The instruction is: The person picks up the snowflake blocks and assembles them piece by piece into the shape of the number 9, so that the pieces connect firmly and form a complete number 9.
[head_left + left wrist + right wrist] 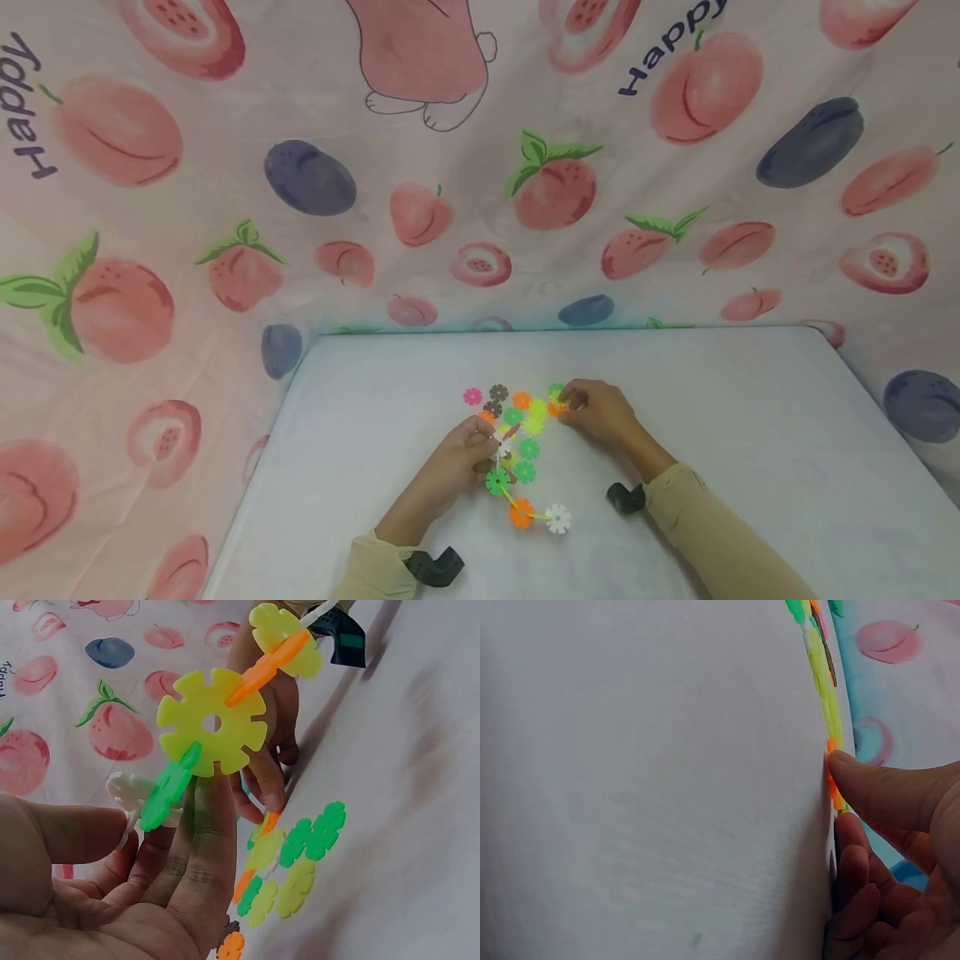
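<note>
The left hand (454,452) pinches one part of a chain of joined flower discs (519,514), whose long axis slopes from those fingertips toward the person and to the right. The right hand (602,408), farther off and apart from the chain, grips an orange disc (554,411) between thumb and bent fingers at the right edge of the loose pile (513,415); whether it is lifted cannot be told. Open white tabletop (735,433) stretches rightward, its far edge well beyond both hands.
</note>
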Demonstrator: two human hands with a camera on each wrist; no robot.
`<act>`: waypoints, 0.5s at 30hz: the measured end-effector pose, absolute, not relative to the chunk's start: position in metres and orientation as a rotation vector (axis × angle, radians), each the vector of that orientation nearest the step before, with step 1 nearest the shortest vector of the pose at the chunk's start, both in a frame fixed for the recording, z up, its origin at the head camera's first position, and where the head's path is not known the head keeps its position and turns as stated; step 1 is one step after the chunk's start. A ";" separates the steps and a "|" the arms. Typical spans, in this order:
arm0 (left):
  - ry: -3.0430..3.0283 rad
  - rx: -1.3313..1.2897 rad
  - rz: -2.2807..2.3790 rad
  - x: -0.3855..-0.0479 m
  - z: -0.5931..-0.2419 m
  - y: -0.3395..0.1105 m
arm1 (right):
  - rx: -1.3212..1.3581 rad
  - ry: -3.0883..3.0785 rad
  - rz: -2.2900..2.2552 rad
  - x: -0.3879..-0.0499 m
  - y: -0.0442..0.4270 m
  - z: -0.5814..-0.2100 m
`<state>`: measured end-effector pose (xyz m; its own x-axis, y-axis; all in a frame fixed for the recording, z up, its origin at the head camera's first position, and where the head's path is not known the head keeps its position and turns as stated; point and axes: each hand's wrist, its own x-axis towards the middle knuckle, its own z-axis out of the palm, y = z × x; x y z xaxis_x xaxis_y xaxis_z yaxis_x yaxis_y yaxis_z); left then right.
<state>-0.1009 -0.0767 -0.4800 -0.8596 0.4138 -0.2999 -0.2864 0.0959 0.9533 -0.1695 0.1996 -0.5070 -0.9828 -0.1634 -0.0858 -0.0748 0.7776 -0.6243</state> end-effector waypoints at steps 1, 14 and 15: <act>1.874 0.126 1.818 -0.101 -0.480 -0.077 | -0.188 2.834 -0.986 -0.170 0.199 -0.507; 1.882 0.119 1.816 -0.100 -0.478 -0.077 | -0.157 2.834 -0.945 -0.171 0.199 -0.507; 1.885 0.118 1.815 -0.100 -0.478 -0.077 | -0.156 2.837 -0.942 -0.171 0.199 -0.507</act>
<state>-0.0996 -0.0766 -0.4781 -0.8631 0.4061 -0.3004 -0.2848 0.0998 0.9534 -0.1708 0.1990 -0.5073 -0.9837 -0.1445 -0.1071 -0.0517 0.7975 -0.6011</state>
